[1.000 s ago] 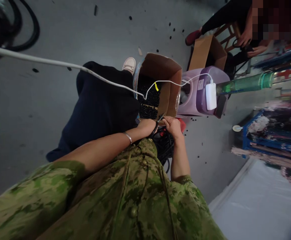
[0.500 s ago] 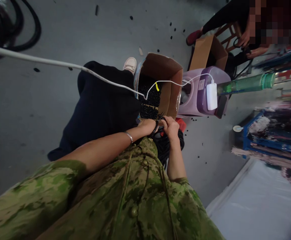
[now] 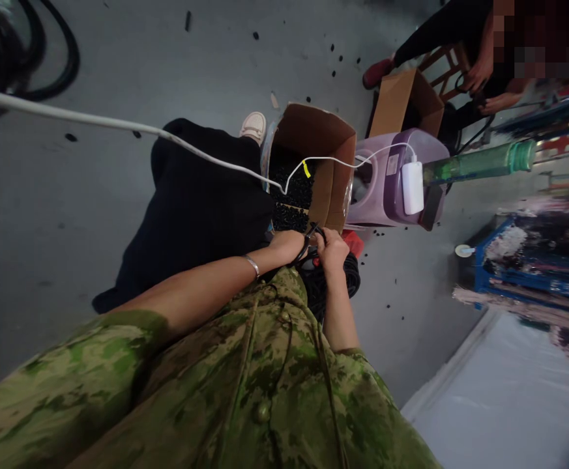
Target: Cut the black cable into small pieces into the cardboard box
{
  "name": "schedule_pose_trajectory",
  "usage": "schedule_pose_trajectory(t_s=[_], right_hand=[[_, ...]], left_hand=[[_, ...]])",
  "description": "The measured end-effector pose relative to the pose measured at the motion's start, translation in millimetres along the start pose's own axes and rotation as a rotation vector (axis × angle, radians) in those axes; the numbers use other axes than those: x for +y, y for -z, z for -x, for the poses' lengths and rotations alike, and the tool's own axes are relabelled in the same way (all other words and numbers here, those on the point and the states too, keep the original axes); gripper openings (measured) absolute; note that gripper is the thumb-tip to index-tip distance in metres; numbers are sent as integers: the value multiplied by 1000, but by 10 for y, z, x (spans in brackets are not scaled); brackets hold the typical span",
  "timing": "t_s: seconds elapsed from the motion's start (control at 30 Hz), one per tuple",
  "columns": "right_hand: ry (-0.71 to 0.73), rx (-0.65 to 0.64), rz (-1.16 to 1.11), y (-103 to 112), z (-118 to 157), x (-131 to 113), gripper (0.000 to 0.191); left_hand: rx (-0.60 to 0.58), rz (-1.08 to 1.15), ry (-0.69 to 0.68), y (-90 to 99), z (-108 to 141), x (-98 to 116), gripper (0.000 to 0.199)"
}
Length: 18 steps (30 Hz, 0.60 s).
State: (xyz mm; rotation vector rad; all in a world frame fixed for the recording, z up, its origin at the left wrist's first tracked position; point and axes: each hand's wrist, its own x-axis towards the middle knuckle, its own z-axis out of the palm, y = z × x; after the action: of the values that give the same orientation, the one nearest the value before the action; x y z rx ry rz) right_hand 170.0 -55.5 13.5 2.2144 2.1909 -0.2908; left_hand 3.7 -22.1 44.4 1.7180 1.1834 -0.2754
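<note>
My left hand (image 3: 288, 247), with a silver bracelet on its wrist, is closed round the dark handles of a pair of scissors (image 3: 306, 245). The blades point up toward the box edge, close to my other hand. My right hand (image 3: 334, 249) is pinching a black cord (image 3: 320, 234) beside the blades. Below both hands lies a bundle of black cord (image 3: 351, 273), partly hidden by my right forearm. Just beyond my hands stands an open cardboard box (image 3: 335, 189) holding many small black pieces (image 3: 291, 216).
A white cable (image 3: 206, 156) crosses over my leg and the box to a white adapter (image 3: 412, 189) on a purple plastic container (image 3: 392, 140). Beside it lies a green bottle (image 3: 484, 163). A co-worker's hands (image 3: 480, 75) are near another box (image 3: 394, 101). Black bits dot the floor.
The scissor blades, spread apart before, now look closer together near the cord. Both hands have stayed almost in the same place.
</note>
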Motion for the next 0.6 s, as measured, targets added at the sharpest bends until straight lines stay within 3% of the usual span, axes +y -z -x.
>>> schedule_pose_trajectory(t_s=[0.2,0.43,0.6], right_hand=[[-47,37,30,-60,17,-39,37],[90,21,42,37,41,-31,34],[39,32,37,-7,41,-48,32]], left_hand=[[-26,39,8,4,-17,-17,32],[2,47,31,-92,-103,-49,35],[-4,27,-4,-69,-72,-42,33]])
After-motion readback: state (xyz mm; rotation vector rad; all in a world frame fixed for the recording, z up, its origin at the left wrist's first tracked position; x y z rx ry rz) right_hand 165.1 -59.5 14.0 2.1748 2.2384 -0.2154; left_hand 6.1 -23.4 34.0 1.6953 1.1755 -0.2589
